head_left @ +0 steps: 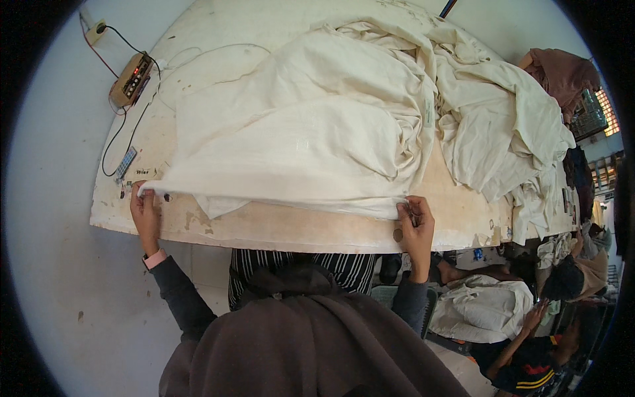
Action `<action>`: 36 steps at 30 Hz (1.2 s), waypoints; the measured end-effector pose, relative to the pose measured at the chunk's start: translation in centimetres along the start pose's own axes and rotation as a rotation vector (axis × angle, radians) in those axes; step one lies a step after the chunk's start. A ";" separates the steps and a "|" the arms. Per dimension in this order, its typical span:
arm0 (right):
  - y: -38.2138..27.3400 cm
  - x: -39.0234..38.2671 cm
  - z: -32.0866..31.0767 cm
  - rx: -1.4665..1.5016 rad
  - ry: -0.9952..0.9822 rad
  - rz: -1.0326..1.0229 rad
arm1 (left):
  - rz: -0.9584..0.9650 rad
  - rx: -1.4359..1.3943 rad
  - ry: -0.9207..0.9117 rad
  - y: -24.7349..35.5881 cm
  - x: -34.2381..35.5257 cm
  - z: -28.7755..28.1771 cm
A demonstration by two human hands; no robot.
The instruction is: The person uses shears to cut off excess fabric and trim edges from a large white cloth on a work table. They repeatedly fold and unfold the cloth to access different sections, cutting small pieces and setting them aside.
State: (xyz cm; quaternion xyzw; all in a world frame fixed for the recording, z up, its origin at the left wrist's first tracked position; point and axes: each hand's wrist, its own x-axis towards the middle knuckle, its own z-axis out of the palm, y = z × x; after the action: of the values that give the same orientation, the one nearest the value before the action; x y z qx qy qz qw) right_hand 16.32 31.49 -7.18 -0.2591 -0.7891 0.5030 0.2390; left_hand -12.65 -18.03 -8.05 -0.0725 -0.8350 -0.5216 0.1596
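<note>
Cream cloth [284, 145]: spread on the table [297, 233], near edge running straight between both hands, right side bunched in folds.
Left hand [145, 210]: fingers pinching the left end of that edge.
Right hand [417, 223]: fingers pinching the right end.
Handling: looks light, limp, quick to crease; probably neither slippery nor fragile.
Hold point: both edge ends, pulled evenly; one mid-edge grip would likely let it sag.
</note>
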 end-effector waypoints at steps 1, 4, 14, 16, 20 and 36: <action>-0.6 0.3 -0.1 0.097 0.015 0.070 | -0.075 0.069 -0.012 0.9 -0.1 0.5; -1.6 0.5 -0.3 0.113 -0.048 0.185 | -0.055 0.178 0.033 0.9 0.5 1.9; 0.2 0.8 -3.5 0.490 -0.452 0.061 | -0.005 0.273 0.085 -1.4 1.1 0.3; 0.2 0.8 -3.7 0.460 -0.432 0.060 | 0.010 0.310 0.097 -0.9 1.0 0.9; 1.1 0.5 -3.7 0.350 -0.476 -0.094 | 0.012 0.264 0.050 -1.9 1.7 0.8; -0.4 -0.5 -2.8 -0.364 -0.403 -0.480 | -0.163 -0.385 0.086 -3.1 2.0 -0.8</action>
State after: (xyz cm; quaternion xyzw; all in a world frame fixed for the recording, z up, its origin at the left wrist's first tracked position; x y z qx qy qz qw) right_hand 18.41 32.87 -5.82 -0.0004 -0.9354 0.3248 0.1396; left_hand -15.32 -20.22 -9.70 -0.0115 -0.7156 -0.6851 0.1357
